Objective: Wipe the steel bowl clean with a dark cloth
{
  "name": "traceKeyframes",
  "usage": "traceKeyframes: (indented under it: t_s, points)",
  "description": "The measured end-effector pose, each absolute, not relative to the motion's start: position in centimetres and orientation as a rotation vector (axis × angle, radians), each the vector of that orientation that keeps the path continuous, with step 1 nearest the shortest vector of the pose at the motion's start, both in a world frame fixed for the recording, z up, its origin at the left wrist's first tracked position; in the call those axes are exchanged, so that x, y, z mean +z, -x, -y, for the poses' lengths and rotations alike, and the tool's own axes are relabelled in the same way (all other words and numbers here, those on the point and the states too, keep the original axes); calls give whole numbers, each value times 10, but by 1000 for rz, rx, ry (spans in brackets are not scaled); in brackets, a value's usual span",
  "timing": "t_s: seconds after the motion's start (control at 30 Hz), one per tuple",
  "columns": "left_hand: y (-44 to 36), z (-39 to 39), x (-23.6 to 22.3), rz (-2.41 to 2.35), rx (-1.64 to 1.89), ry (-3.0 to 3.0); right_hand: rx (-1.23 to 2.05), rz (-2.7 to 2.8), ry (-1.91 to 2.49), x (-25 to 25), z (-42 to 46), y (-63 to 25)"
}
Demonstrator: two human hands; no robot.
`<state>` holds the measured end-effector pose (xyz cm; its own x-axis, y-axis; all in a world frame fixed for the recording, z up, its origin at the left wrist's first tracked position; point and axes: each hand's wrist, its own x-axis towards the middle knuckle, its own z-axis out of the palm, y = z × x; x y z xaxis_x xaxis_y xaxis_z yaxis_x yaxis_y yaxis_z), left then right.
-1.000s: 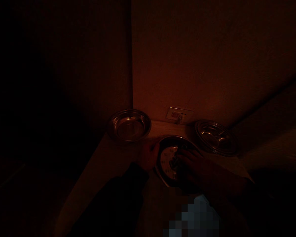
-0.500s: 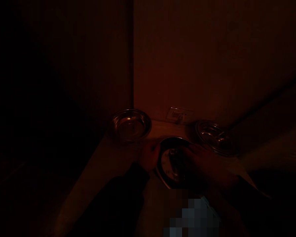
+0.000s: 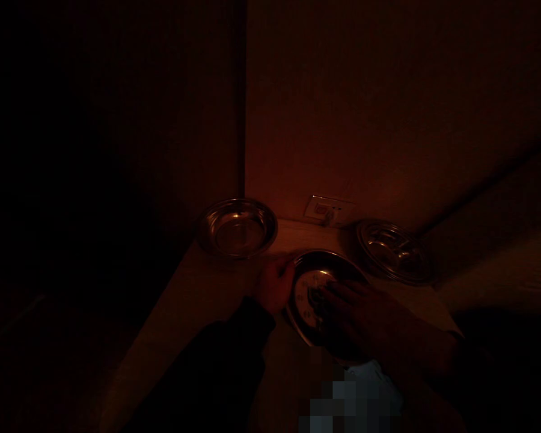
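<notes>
Dim reddish light falls on a brown wooden table (image 3: 184,294). The left hand (image 3: 274,287) is clamped on the rim of a round, shiny metal dish (image 3: 303,297) between both hands. The right hand (image 3: 358,310) lies over its inside; whether it grips the small dark object (image 3: 314,296) at its fingertips, I cannot tell. Just beyond the left hand sits a round, silvery metal bowl (image 3: 238,234).

Free strip of tabletop (image 3: 297,233) between bowl (image 3: 238,236) and plate (image 3: 390,255), wall (image 3: 320,132) close behind, middle dish (image 3: 303,294) blocking in front
</notes>
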<state>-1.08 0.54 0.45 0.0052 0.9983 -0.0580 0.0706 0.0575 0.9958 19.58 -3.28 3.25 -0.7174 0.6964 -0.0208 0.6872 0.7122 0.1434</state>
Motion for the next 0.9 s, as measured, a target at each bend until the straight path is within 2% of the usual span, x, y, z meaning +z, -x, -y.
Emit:
traceKeyframes:
  t_s: [0.17,0.43,0.77,0.9]
  points:
    - [11,-6,3,-1263,1120,-1242,-160,-2777,-1275,33,26,-195]
    - [10,-7,-3,-1206,1133,-1330,-108,-2683,-1690,34,1,-163]
    - [1,-2,-3,-1344,1248,-1214,-500,-2881,-1116,58,35,-149]
    - [1,0,2,-1334,1217,-1147,-541,-2828,-1191,59,40,-149]
